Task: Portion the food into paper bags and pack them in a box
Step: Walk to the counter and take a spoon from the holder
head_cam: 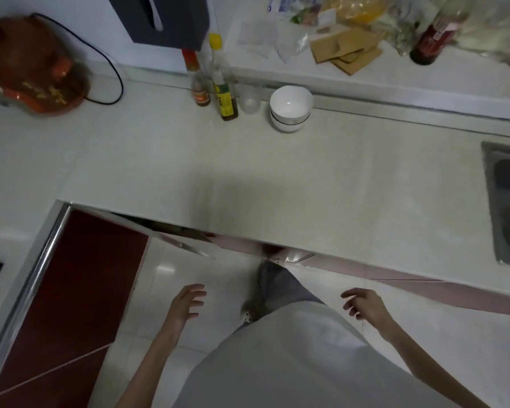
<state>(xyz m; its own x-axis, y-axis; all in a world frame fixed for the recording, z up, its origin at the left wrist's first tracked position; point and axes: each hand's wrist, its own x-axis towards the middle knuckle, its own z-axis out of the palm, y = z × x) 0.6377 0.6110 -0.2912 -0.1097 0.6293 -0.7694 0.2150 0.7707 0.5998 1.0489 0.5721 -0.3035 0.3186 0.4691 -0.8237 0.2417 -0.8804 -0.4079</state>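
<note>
The brown paper bags (346,53) lie flat in a loose overlapping stack on the raised ledge, far ahead of both hands and nearer the right one. They look thin, creased and unopened, so each will probably need coaxing apart before anything goes in. Just beyond them sits a heap of plastic-wrapped food (362,13), blurred, with something yellow showing through; what it is cannot be told. No box is in view.

The left hand (186,304) and right hand (365,304) hang low in front of the body, below the counter (277,172) edge, fingers loosely spread and holding nothing.

The risk lies in the reach: a dark glass bottle (433,36) stands just to the right of the bags, and a careless sweep of the right arm could topple it. On the way, ahead of the hands, stacked white bowls (290,108), a clear cup (251,101) and two sauce bottles (221,83) crowd the ledge's foot. A sink (507,201) lies off to the right.
</note>
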